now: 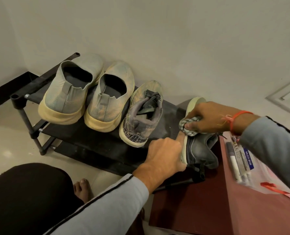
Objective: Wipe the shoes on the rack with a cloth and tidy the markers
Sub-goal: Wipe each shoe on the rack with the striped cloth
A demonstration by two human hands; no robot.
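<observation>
At centre right of the frame the dark shoe [200, 150] lies tipped, apparently sole-left, long axis toward the wall, left hand [164, 156] gripping its heel, right hand [207, 117] pinching the cloth [187, 125] on its sole.

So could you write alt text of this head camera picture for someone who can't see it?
A person's right hand rubs a checked cloth on a dark shoe turned on its side, which the left hand grips. Three more worn shoes stand on a low black rack by the wall; markers lie on a reddish cabinet beside it.
</observation>
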